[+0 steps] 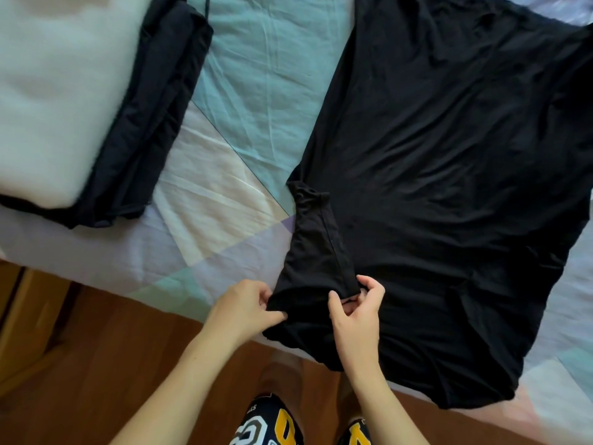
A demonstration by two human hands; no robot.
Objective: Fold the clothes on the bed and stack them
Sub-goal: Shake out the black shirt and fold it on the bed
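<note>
1. The large black soft jersey garment (449, 187) lies spread flat across the right part of the bed with the pastel patchwork sheet (244, 91); its near corner hangs a little over the bed edge above the brown wooden floor (112, 364).
2. Its sleeve (316, 248) is turned inward onto the body; the left hand (247, 311) pinches the sleeve's near left corner with curled fingers, and the right hand (356, 316) pinches the right corner between thumb and forefinger; neither hand is slack.
3. Risk: the thin cloth is limp, so letting go unevenly would likely let the sleeve slide back or lie skewed, giving a crooked fold.
4. Risk: the sleeve's far end looks bunched; if it is not smoothed, the crease will probably be pressed in by the next fold.
5. Risk: a pull toward the body could drag the overhanging corner further off the mattress.
6. Count: one spread garment; two hands; one pile at the left, made of a folded dark garment layer (150, 123) beneath a folded white fleecy item (54, 85); whether the dark layer is one piece or several I cannot tell.
</note>
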